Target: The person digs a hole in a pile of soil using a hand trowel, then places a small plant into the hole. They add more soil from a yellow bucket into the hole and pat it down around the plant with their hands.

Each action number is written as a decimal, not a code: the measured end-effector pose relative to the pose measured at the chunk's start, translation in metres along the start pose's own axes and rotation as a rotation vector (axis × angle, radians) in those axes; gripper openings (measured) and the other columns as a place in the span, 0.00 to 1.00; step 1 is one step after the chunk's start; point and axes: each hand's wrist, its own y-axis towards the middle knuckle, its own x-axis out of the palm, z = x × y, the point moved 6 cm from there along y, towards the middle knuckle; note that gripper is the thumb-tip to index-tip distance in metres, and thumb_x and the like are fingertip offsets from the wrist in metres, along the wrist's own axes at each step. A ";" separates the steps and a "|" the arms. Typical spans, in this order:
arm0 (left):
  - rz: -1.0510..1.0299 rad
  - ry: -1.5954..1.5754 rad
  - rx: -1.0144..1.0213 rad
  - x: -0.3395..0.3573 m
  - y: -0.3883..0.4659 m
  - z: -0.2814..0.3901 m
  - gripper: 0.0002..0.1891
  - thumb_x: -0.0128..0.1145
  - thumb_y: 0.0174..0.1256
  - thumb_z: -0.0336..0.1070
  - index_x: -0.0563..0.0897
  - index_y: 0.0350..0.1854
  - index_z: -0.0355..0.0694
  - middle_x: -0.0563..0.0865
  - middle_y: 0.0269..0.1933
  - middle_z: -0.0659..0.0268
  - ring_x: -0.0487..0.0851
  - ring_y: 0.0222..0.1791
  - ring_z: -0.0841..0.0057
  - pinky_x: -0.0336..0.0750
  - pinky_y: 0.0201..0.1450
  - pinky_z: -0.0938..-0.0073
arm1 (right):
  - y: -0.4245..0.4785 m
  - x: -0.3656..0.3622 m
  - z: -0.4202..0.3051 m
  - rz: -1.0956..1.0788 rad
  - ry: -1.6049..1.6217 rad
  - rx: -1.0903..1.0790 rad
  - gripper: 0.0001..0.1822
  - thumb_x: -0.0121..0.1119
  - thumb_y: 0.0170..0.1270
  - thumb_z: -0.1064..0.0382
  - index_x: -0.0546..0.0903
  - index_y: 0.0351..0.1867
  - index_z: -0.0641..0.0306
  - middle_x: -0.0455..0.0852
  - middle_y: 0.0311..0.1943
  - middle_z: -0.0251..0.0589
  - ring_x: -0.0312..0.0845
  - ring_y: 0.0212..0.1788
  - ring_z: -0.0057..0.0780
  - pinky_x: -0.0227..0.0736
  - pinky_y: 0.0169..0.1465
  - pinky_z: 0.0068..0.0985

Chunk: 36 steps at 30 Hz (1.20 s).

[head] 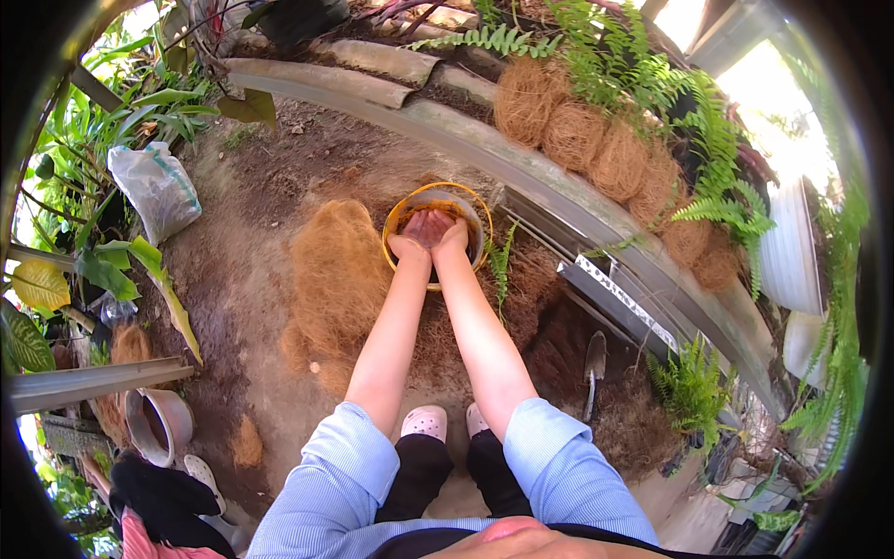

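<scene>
My left hand [411, 241] and my right hand [448, 234] are cupped side by side, palms up, inside the mouth of a round bucket [482, 225]. The bucket has a yellow ring around its top and orange-brown stains on its inner wall. The palms look reddish and damp, and no solid thing shows in them. My hands and forearms hide most of the bucket's inside. Just left of the bucket lies a large mat of brown coconut fibre [332, 279]. A fern frond [501, 265] hangs against the bucket's right side.
A hand trowel [594, 363] lies on dark soil at right. Balls of coconut fibre [574, 136] line the curved bed edge [489, 150]. At left are a white sack [155, 190], a tipped pot [159, 426] and another person's dark-clad leg [157, 492].
</scene>
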 end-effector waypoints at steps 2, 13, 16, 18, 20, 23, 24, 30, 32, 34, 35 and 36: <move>-0.017 -0.044 -0.004 0.008 -0.007 0.010 0.47 0.18 0.65 0.69 0.69 0.61 0.25 0.74 0.60 0.47 0.72 0.61 0.55 0.64 0.67 0.60 | -0.015 0.012 -0.001 -0.024 -0.021 0.001 0.31 0.32 0.70 0.46 0.82 0.28 0.69 0.85 0.33 0.46 0.78 0.38 0.35 0.73 0.51 0.30; -0.157 0.175 0.084 0.053 -0.064 0.015 0.43 0.20 0.69 0.66 0.68 0.62 0.28 0.76 0.60 0.49 0.73 0.61 0.61 0.65 0.67 0.67 | -0.065 0.038 -0.036 -0.148 0.084 -0.065 0.29 0.32 0.69 0.49 0.81 0.35 0.72 0.84 0.34 0.45 0.78 0.40 0.34 0.73 0.51 0.28; -0.174 0.151 -0.068 0.062 -0.085 0.000 0.40 0.19 0.71 0.63 0.64 0.64 0.28 0.75 0.61 0.49 0.71 0.63 0.60 0.62 0.69 0.66 | -0.071 0.037 -0.053 -0.161 0.091 -0.083 0.30 0.30 0.69 0.50 0.80 0.38 0.73 0.83 0.36 0.45 0.78 0.42 0.35 0.72 0.53 0.30; -0.213 0.140 -0.041 0.069 -0.091 0.004 0.38 0.19 0.72 0.61 0.64 0.64 0.28 0.75 0.61 0.50 0.70 0.63 0.60 0.60 0.70 0.65 | -0.082 0.044 -0.057 -0.171 0.101 -0.080 0.30 0.30 0.69 0.50 0.80 0.40 0.74 0.83 0.38 0.45 0.78 0.42 0.35 0.72 0.54 0.30; -0.252 0.158 0.035 0.078 -0.092 0.021 0.36 0.18 0.72 0.58 0.64 0.63 0.28 0.75 0.60 0.50 0.70 0.63 0.59 0.60 0.71 0.64 | -0.103 0.062 -0.052 -0.181 0.123 -0.050 0.30 0.29 0.69 0.49 0.79 0.41 0.74 0.83 0.39 0.45 0.79 0.43 0.35 0.73 0.55 0.30; -0.285 0.181 0.086 0.091 -0.119 0.012 0.34 0.18 0.72 0.53 0.64 0.63 0.28 0.75 0.60 0.50 0.71 0.63 0.60 0.60 0.71 0.64 | -0.114 0.059 -0.070 -0.226 0.105 -0.097 0.30 0.29 0.69 0.50 0.79 0.41 0.75 0.83 0.39 0.47 0.79 0.43 0.36 0.74 0.53 0.29; -0.291 0.183 0.087 0.094 -0.126 0.011 0.33 0.18 0.72 0.52 0.65 0.63 0.28 0.76 0.60 0.50 0.71 0.63 0.60 0.60 0.70 0.64 | -0.119 0.060 -0.074 -0.232 0.104 -0.103 0.30 0.29 0.69 0.50 0.79 0.41 0.75 0.83 0.38 0.47 0.79 0.42 0.36 0.74 0.53 0.29; -0.296 0.231 0.088 0.108 -0.164 0.002 0.31 0.22 0.70 0.47 0.66 0.61 0.28 0.78 0.57 0.51 0.73 0.61 0.60 0.64 0.68 0.61 | -0.146 0.058 -0.096 -0.277 0.162 -0.125 0.27 0.34 0.66 0.52 0.80 0.38 0.74 0.83 0.37 0.47 0.78 0.42 0.33 0.73 0.52 0.27; -0.291 0.283 0.093 0.111 -0.179 -0.017 0.29 0.24 0.68 0.44 0.67 0.61 0.27 0.79 0.56 0.49 0.74 0.59 0.59 0.66 0.66 0.60 | -0.144 0.047 -0.114 -0.265 0.176 -0.145 0.27 0.33 0.66 0.52 0.80 0.38 0.74 0.83 0.38 0.48 0.78 0.42 0.33 0.73 0.52 0.27; -0.317 0.275 0.084 0.114 -0.185 -0.027 0.29 0.25 0.67 0.44 0.67 0.61 0.26 0.79 0.55 0.49 0.74 0.59 0.59 0.66 0.66 0.60 | -0.150 0.041 -0.123 -0.259 0.239 -0.132 0.27 0.33 0.66 0.52 0.80 0.38 0.74 0.83 0.38 0.48 0.78 0.42 0.33 0.73 0.52 0.27; -0.331 0.271 0.076 0.115 -0.188 -0.035 0.29 0.26 0.67 0.44 0.67 0.61 0.26 0.80 0.55 0.49 0.74 0.59 0.58 0.66 0.66 0.60 | -0.153 0.037 -0.131 -0.255 0.271 -0.128 0.27 0.33 0.67 0.51 0.80 0.38 0.74 0.83 0.38 0.48 0.78 0.42 0.34 0.73 0.53 0.27; -0.321 0.254 0.056 0.112 -0.196 -0.046 0.30 0.26 0.67 0.44 0.66 0.61 0.25 0.79 0.56 0.48 0.73 0.61 0.58 0.64 0.68 0.61 | -0.154 0.027 -0.138 -0.235 0.244 -0.140 0.31 0.31 0.69 0.47 0.80 0.40 0.74 0.81 0.42 0.49 0.77 0.46 0.36 0.73 0.54 0.32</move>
